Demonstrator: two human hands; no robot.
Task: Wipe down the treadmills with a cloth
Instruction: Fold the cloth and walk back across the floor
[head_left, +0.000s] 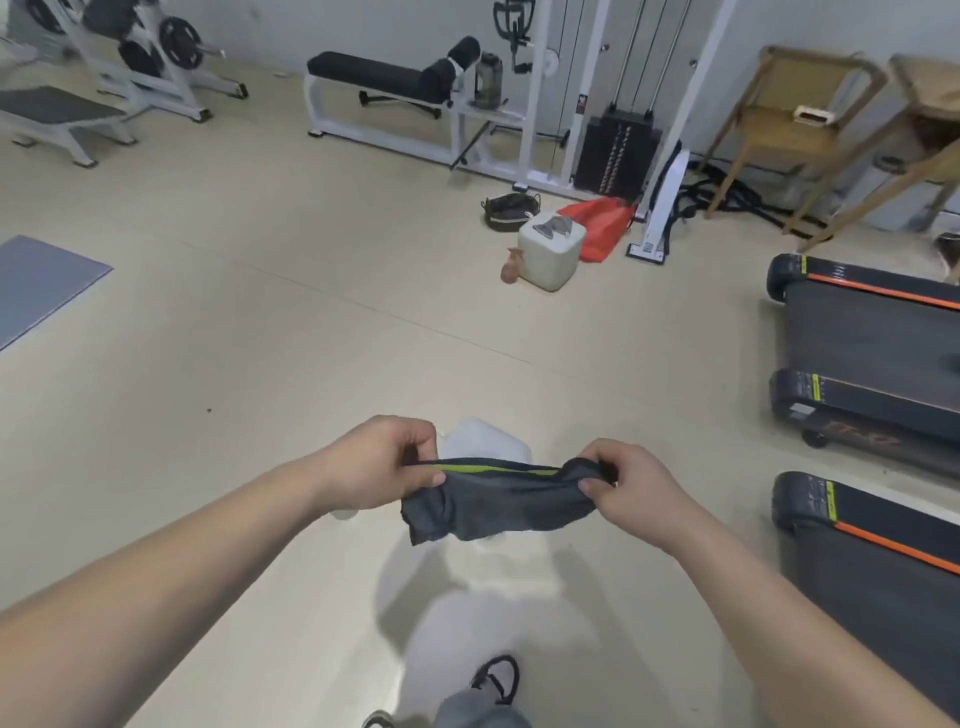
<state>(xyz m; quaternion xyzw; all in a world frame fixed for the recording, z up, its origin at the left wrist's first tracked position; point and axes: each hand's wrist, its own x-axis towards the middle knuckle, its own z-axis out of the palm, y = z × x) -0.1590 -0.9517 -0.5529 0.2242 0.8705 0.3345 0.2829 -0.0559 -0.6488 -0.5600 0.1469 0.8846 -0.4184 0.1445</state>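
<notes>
One cloth (498, 506) in both hands (379, 465) (636, 491)

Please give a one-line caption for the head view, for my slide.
Left hand and right hand grip a grey cloth above the gym floor, treadmills at right.

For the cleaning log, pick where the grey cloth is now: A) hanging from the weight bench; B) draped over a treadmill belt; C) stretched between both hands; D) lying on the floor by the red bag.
C: the left hand and the right hand each pinch one end of the grey cloth, holding it in the air, apart from the treadmills at the right.
</notes>
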